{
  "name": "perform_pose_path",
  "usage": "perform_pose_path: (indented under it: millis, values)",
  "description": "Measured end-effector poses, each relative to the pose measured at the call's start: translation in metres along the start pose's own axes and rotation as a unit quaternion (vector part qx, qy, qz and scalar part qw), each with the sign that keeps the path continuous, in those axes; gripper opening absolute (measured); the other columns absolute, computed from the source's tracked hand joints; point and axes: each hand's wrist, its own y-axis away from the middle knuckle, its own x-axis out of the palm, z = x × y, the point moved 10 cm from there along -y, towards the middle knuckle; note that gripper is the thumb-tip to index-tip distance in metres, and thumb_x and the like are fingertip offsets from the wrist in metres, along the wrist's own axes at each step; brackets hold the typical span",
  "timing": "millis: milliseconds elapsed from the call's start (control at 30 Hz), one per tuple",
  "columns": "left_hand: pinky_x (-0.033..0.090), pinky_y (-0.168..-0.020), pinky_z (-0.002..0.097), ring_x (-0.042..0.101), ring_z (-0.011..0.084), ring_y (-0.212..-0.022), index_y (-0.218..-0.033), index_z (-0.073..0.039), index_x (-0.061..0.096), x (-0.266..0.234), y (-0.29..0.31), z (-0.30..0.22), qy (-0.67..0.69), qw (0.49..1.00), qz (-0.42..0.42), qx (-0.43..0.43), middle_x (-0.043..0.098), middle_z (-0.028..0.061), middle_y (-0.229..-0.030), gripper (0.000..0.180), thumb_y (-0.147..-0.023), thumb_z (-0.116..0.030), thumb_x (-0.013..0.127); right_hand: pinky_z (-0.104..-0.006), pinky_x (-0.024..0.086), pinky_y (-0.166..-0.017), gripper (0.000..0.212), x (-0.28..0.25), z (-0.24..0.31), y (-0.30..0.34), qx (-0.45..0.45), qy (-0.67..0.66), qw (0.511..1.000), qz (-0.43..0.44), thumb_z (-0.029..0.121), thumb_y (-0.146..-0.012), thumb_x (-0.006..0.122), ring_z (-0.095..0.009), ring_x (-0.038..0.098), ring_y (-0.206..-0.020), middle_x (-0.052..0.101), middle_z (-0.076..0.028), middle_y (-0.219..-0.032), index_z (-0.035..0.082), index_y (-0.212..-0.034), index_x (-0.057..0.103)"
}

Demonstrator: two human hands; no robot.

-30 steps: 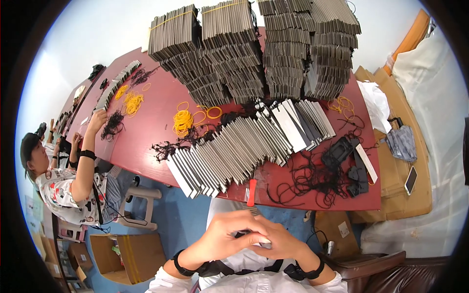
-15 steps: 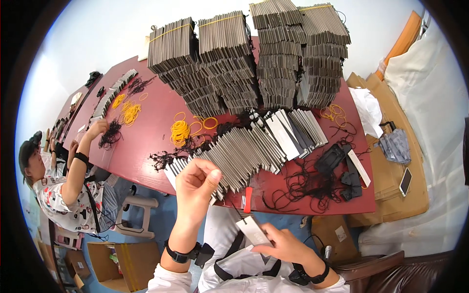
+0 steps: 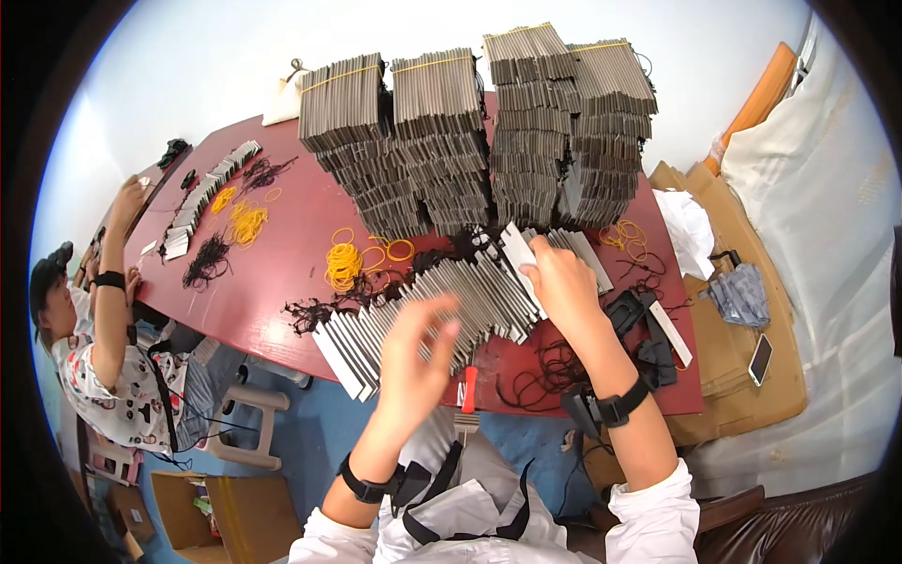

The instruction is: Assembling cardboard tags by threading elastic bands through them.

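Pinching a white slab [image 3: 518, 250] in the right hand [image 3: 566, 284], at the right part of the leaning row of grey slabs [image 3: 481, 296]; holding the left hand [image 3: 413, 355] open, blurred, over the row's near side. Cut off below by the near edge of the table [image 3: 296, 226], with a red-handled item [image 3: 470, 387] there — opening leftward onto bare red top past yellow bands [image 3: 343, 268]. Blocked behind by 4 tall stacks [image 3: 435, 122] — crowded at right by tangled black cords [image 3: 554, 362].
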Motion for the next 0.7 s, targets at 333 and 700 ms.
perform_pose_path:
  millis: [333, 700]
  values:
    - [0.042, -0.070, 0.0296, 0.050, 0.0206, -0.087, -0.079, -0.010, 0.060, 0.094, 0.037, -0.006, -0.463, 0.860, 0.133, 0.168, 0.054, 0.0047, -0.094, 0.011, -0.069, -0.015, 0.058, -0.0468, 0.051, -0.059, 0.016, -0.004, 0.005, 0.077, -0.058, 0.005, 0.996, 0.073, 0.021, -0.085, 0.059, -0.035, 0.065, -0.067, 0.065, -0.014, -0.072, 0.006, -0.082, 0.055]
    - [0.042, -0.068, 0.0305, 0.049, 0.0202, -0.083, -0.076, -0.008, 0.052, 0.102, 0.035, -0.003, -0.498, 0.838, 0.126, 0.183, 0.045, 0.0052, -0.083, 0.010, -0.069, -0.012, 0.057, -0.0424, 0.049, -0.056, 0.017, 0.016, -0.019, 0.104, 0.037, -0.084, 0.996, 0.000, 0.013, -0.082, 0.065, -0.032, 0.064, -0.067, 0.062, -0.010, -0.078, 0.007, -0.091, 0.052]
